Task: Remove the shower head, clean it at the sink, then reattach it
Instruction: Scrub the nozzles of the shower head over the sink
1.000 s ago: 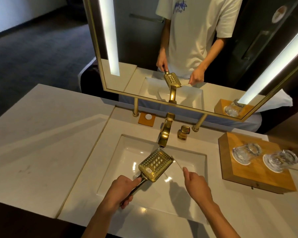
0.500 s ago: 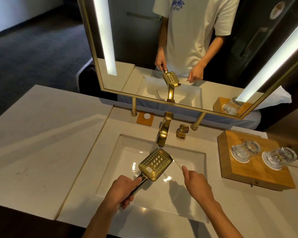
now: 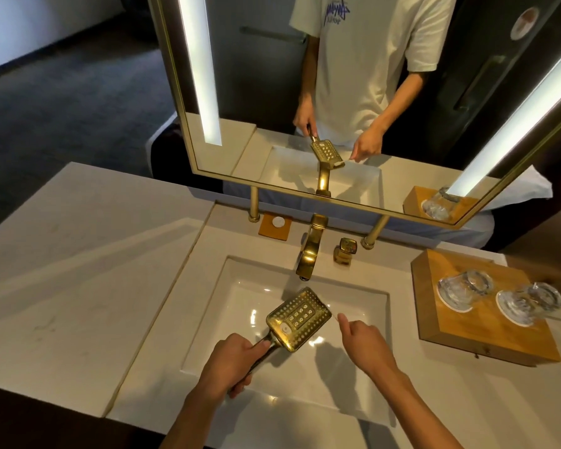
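I'm seeing a shiny gold shower head (image 3: 299,318), rectangular, face dotted with nozzles, hanging over the glossy white sink (image 3: 240,286) below the gold faucet (image 3: 310,254). Left hand (image 3: 230,364) is gripping its handle. Right hand (image 3: 366,345) is sitting just beside the head, fingers curled, apparently pinching something thin I can't make out. Versus a second ago: head's tilting slightly flatter, hands barely shifting.

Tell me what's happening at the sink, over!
Left hand grips shower head by its handle, over the sink. Right hand beside it, fingers curled; whether it pinches anything is unclear. Faucet dry, nothing blocking.
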The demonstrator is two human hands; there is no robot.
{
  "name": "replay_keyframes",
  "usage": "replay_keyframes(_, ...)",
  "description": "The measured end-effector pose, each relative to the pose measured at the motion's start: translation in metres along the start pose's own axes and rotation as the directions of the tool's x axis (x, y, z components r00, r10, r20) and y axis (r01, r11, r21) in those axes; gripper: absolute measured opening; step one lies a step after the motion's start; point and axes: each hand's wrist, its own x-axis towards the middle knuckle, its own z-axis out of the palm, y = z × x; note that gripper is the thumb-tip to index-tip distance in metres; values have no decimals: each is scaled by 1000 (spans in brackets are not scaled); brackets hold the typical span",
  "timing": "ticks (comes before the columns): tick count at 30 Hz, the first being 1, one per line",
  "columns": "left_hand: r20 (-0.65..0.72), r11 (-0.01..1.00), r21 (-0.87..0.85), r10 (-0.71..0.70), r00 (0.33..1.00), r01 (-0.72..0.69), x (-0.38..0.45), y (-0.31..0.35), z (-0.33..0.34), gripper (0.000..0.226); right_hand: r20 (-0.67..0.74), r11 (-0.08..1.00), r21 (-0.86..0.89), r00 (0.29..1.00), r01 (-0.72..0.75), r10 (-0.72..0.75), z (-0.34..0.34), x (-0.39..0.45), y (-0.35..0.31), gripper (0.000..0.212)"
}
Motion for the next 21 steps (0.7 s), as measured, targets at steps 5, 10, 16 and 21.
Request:
replay_keyframes(5, -19, 1000, 25, -7, 1000, 8, 2, -4, -2, 52, 57, 993, -41, 993, 107, -104, 27, -25, -13, 62)
replay_keyframes(10, 2, 1000, 1, 4, 1000, -4, 1, -3, 1, 51, 7, 998, -65, 1000, 14, -13, -5, 0, -6, 65)
replay_keyframes(16, -5, 999, 26, 36, 999, -36, 0, -4, 1, 54, 55, 972, -142, 982, 187, -181, 22, -27, -24, 62)
replay_keyframes(21, 5, 999, 2, 40, 999, -40, -1, -1, 0, 55, 24, 981, -156, 993, 117, -115, 3, -11, -23, 63)
